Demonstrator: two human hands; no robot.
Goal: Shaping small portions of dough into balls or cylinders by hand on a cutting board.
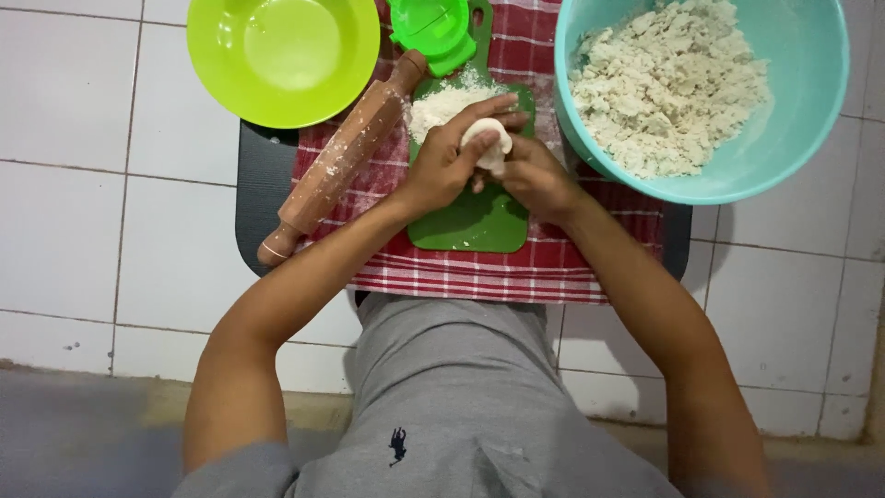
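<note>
A white tiled floor (92, 184) carries everything, with a dark tray (263, 184) laid on it and a red checked cloth (553, 267) spread over that, probably to catch stray flour. At two o'clock sits a big turquoise bowl (811, 83) heaped with crumbly white dough (664, 83), within easy reach of the right arm. At eleven o'clock stands an empty lime-green bowl (281, 55). A floury wooden rolling pin (341, 157) lies slanted just left of the green cutting board (479, 221), whose far end holds loose flour (442, 101). At twelve o'clock a green plastic press (433, 28) rests on the board's handle. Over the board's centre the left hand (442, 161) and right hand (535, 175) close together, cupping a small dough ball (487, 143) between fingers and palm, seemingly to round it.
</note>
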